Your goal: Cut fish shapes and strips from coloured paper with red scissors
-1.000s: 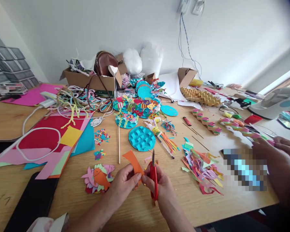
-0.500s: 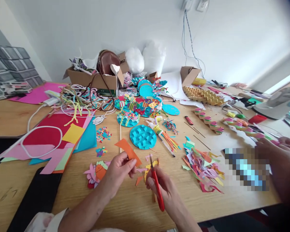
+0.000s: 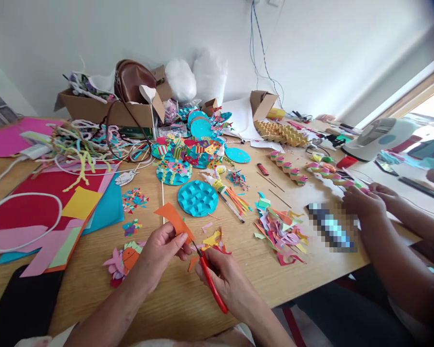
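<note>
My left hand point(image 3: 168, 246) pinches a curved strip of orange paper point(image 3: 174, 219) between thumb and fingers. Red-handled scissors point(image 3: 212, 284) are gripped in my right hand point(image 3: 224, 274), their blades at the lower right end of the orange strip. Beyond the strip lies a round turquoise piece with raised curls point(image 3: 197, 198). Yellow and red scraps point(image 3: 213, 239) lie just past my right hand. Left of my left hand is an orange paper fish point(image 3: 130, 259) on a small pile of pink and red cutouts.
Colored paper sheets point(image 3: 72, 207) and a black device point(image 3: 21, 308) lie at left. A cardboard box point(image 3: 90, 110) stands behind. At right are a heap of paper scraps point(image 3: 280, 226), a blurred phone-like object point(image 3: 331, 226) and another person's hands point(image 3: 365, 200) on a twisted paper strip.
The view has shifted to the right. The scissors have moved up against the orange strip, which they stood apart from before. The other person's hands and forearms show more fully.
</note>
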`<state>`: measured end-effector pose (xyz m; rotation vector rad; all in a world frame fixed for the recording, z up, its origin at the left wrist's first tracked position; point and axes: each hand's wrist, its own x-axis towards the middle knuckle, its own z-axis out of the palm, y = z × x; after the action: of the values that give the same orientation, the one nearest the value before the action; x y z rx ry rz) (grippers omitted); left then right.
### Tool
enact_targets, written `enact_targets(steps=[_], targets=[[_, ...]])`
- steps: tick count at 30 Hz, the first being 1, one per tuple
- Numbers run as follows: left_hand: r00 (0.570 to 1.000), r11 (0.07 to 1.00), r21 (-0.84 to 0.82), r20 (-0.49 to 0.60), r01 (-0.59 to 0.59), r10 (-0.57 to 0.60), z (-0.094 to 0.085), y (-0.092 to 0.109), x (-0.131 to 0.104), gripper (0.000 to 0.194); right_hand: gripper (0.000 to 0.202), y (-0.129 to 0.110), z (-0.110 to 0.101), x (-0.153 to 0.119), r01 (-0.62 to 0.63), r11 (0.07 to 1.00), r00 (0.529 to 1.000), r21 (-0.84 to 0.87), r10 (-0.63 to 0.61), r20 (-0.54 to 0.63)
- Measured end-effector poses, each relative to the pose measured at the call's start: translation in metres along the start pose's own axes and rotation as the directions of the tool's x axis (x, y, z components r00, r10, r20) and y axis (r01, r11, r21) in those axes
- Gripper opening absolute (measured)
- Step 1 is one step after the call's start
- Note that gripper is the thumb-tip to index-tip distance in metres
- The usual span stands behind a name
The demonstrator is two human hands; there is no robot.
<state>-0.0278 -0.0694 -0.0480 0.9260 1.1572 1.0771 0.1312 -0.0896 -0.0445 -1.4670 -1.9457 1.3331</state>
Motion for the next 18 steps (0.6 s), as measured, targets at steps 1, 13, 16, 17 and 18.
enact_targets(steps=[1,13,16,17,18], targets=[[1.0,1.0,-0.008,0.007,0.012,-0.012,0.0001,0.0,-0.0007,0.009,0.022,0.0002,-0.0003,0.0002,0.011,1.0,1.0,-0.004,-0.011,-0.002],[0.997,0.994,-0.084,0.048,0.065,-0.061,0.0015,-0.0004,-0.0025,0.008,0.023,0.0025,0.0004,0.002,0.052,0.997,0.998,-0.049,-0.054,-0.033],[0.996,0.993,-0.092,0.059,0.072,-0.067,0.0009,0.0001,-0.0038,0.007,0.024,0.0008,0.0006,0.0017,0.058,0.997,0.997,-0.05,-0.06,-0.04],[0.996,0.993,-0.093,0.061,0.072,-0.067,0.0008,0.0002,-0.0042,0.007,0.024,0.0002,0.0006,0.0014,0.06,0.997,0.997,-0.052,-0.062,-0.041],[0.996,0.993,-0.095,0.064,0.072,-0.066,0.0008,0.0003,-0.0044,0.007,0.024,-0.0003,0.0006,0.0012,0.061,0.997,0.997,-0.057,-0.064,-0.044]])
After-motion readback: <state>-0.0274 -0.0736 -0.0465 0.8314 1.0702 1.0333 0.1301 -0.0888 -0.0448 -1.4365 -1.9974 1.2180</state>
